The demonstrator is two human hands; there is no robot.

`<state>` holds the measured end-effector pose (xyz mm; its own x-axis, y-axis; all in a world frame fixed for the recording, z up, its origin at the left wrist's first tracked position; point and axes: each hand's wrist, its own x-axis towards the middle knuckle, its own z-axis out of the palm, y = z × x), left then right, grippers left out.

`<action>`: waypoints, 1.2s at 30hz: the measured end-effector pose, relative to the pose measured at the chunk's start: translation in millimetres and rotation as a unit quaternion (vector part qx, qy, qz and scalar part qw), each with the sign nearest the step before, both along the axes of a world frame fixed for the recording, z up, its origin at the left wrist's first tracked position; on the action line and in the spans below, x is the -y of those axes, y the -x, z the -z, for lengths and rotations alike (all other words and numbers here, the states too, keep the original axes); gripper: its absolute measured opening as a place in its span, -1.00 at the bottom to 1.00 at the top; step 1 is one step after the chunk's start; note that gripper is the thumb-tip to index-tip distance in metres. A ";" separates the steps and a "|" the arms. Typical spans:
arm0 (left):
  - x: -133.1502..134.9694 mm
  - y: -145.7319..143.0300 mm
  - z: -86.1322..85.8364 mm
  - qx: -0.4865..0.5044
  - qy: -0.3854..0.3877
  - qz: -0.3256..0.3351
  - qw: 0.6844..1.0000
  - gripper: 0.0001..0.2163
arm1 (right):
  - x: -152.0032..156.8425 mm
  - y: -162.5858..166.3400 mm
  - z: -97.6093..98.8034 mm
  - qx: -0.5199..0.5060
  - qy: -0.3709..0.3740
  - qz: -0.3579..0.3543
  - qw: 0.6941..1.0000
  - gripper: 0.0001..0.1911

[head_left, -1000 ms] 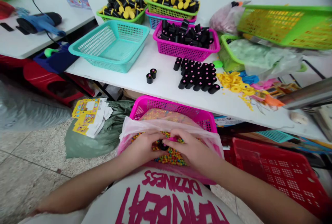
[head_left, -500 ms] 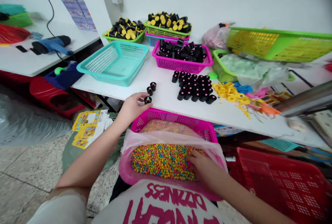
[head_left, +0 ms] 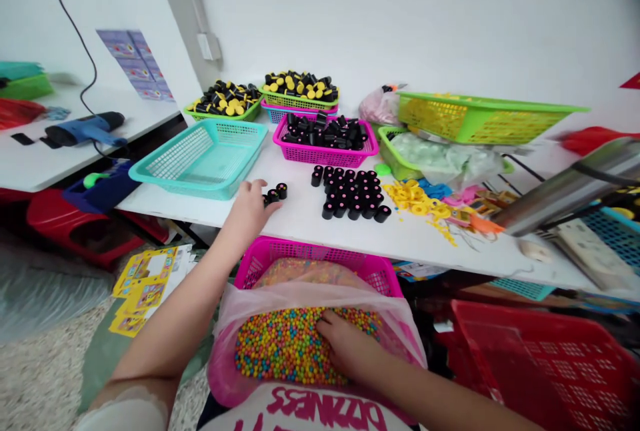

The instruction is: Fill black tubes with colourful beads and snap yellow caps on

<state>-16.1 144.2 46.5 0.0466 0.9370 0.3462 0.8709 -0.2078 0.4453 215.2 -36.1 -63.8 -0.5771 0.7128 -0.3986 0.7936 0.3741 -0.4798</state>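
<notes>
My left hand (head_left: pixel 247 211) reaches onto the white table (head_left: pixel 300 218), its fingers curled around a small black cap beside two other black caps (head_left: pixel 278 192). My right hand (head_left: pixel 345 346) rests palm down in a plastic bag of small multicoloured beads (head_left: pixel 280 348), which lies in a pink basket (head_left: pixel 320 259) on my lap. Its fingers are partly buried in the beads. A cluster of black caps with pink dots (head_left: pixel 351 192) stands further right on the table.
A teal basket (head_left: pixel 205 158) sits left of the caps. Behind are a pink basket of black parts (head_left: pixel 325 141), green baskets of yellow-topped caps (head_left: pixel 225 101), yellow rings (head_left: pixel 417 194), a green basket (head_left: pixel 480 114). A red crate (head_left: pixel 540 364) stands at my right, a blue heat gun (head_left: pixel 83 130) left.
My left hand left the bead bag with a black cap and carried it up onto the table beside the two caps. My right hand stayed in the beads. The camera tilted up.
</notes>
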 end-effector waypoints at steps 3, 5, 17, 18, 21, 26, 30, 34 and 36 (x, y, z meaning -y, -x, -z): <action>-23.5 -45.3 -6.6 -0.023 0.046 0.059 0.997 -0.59 | -5.0 -0.9 -4.8 -0.019 0.010 -0.013 1.000 -0.60; -48.2 -76.5 -2.4 -0.027 0.063 0.064 0.996 -0.63 | -7.6 -0.5 -6.7 -0.027 0.011 -0.016 0.999 -0.62; -111.3 -119.9 14.3 -0.040 0.108 0.066 0.991 -0.69 | -9.0 -2.9 -9.9 -0.043 0.008 0.002 0.999 -0.73; -113.1 -118.4 13.3 -0.043 0.112 0.075 0.990 -0.69 | -9.6 -2.9 -9.4 -0.053 0.007 0.000 0.999 -0.74; -117.3 -114.5 11.8 -0.047 0.114 0.091 0.988 -0.71 | -10.9 -1.7 -5.6 -0.087 0.001 -0.004 0.996 -0.72; -110.3 -106.8 -1.3 -0.038 0.095 0.091 0.991 -0.63 | -11.1 1.5 -2.0 -0.113 0.015 -0.002 0.994 -0.69; -61.4 -84.4 -29.6 -0.011 0.003 0.154 0.988 -0.70 | -11.2 -1.2 -4.5 -0.145 0.040 0.021 0.988 -0.64; 40.6 -49.0 -41.8 0.078 0.009 0.289 0.954 -0.70 | -9.2 -9.8 -8.9 -0.186 0.071 0.073 0.977 -0.63; 95.1 -32.6 -31.0 0.124 0.089 0.315 0.937 -0.66 | -6.7 -14.4 -13.5 -0.210 0.087 0.087 0.970 -0.66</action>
<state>16.5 49.1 77.4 0.5483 0.7946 0.2606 0.4662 -0.5492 0.6936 229.6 -29.3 -50.3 -0.5920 0.7564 -0.2783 0.5588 0.1364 -0.8180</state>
